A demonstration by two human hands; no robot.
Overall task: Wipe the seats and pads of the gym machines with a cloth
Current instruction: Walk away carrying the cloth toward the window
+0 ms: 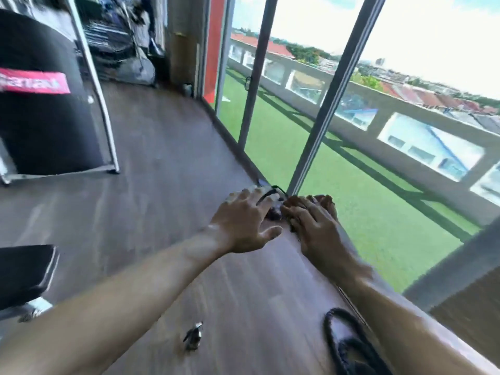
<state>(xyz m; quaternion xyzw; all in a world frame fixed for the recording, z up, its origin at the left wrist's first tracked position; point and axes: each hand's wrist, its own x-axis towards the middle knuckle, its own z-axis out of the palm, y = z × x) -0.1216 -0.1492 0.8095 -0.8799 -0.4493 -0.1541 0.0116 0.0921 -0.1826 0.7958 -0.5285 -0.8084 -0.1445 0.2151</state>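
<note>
Floor: brown wood-look floor is running from the near edge away to the far wall, streaked by motion blur.
Window wall: tall glass panels with a grey frame post are lining the floor's right edge; green turf and a parapet are showing outside.
Machines: a black padded machine with a red label is standing at the floor's far left inside a silver frame; a black seat pad is sticking in at the left edge, cut off by the picture.
Left hand: it is reaching down to the floor's right edge by the foot of the frame post, fingers spread over a small pale and dark object.
Right hand: it is lying just beside the left, fingers bent down and close together on something dark; what it is grasping cannot be told.
Cloth: no cloth can be made out for certain; the blurred bundle under the hands may be it, but I cannot tell.
Hard to make out: a small shiny item is lying on the floor near the bottom edge; a black cord loop is partly hidden by the right forearm.
Open room: the middle of the floor between machines and glass is lying bare.
</note>
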